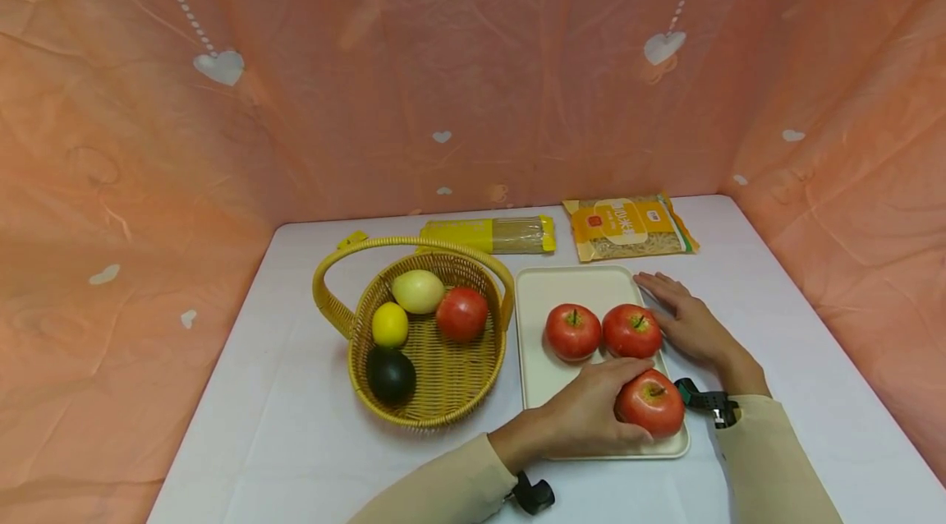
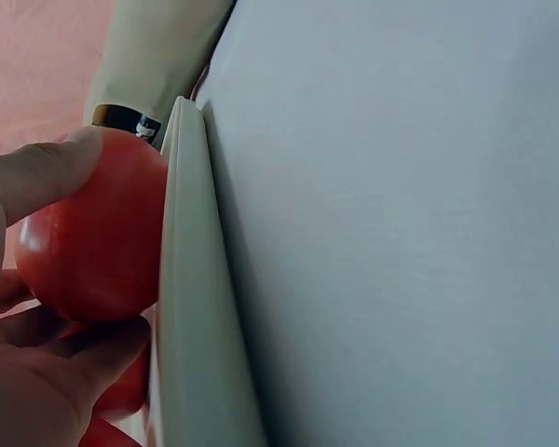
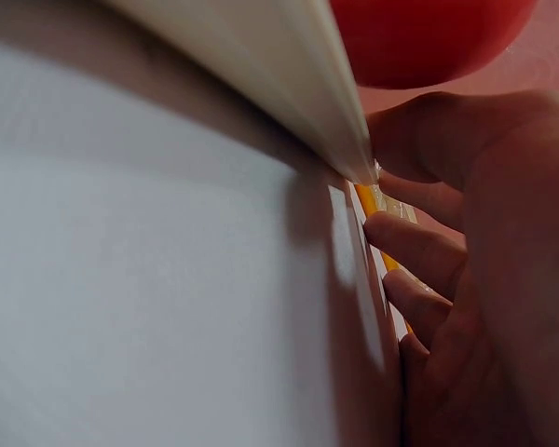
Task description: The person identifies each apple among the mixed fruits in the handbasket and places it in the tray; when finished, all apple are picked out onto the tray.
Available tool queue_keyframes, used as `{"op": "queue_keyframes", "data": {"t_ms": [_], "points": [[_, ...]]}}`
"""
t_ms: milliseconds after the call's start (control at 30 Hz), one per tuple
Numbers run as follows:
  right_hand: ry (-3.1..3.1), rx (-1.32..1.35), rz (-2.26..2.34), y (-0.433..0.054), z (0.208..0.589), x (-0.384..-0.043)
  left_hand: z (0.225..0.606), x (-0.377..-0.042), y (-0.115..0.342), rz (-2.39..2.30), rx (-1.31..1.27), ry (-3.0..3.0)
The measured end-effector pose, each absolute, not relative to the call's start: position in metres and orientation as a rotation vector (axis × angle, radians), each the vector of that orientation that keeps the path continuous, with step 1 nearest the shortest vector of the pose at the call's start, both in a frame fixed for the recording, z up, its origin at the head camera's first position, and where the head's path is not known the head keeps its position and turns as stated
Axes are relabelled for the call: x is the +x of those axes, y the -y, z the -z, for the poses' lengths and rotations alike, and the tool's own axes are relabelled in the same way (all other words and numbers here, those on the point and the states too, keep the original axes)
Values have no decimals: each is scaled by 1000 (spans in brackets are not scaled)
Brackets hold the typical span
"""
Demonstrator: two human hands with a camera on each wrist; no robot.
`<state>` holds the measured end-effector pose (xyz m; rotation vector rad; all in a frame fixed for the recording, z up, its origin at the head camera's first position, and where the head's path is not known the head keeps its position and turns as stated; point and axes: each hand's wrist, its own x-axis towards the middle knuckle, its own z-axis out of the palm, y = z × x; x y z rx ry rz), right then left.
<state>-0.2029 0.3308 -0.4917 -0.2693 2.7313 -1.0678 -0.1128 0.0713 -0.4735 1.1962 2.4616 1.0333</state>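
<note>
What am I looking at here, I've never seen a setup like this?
There's no machine, just a person's bare left hand and right hand. The wide picture looks forward and down from the person's head; the two close-ups come from their left and right wrists. On the white table stand a woven basket holding four pieces of produce and a pale tray with three red apples; food packets lie behind. The left hand grips the nearest apple, while the right hand is at the tray's right edge, holding no fruit.
</note>
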Motion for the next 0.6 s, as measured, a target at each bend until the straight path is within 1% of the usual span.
{"op": "queue_keyframes", "data": {"t_ms": [133,367,600], "points": [[-2735,-274,1066,-330,492,-203,472,-112,-71,-970,1254,-2502],[-2725,-272,1072,-329,491,-202,468,-107,-62,-970,1255,-2548],[-2727,-275,1061,-329,491,-202,446,-103,-24,-1135,1206,-2469]]}}
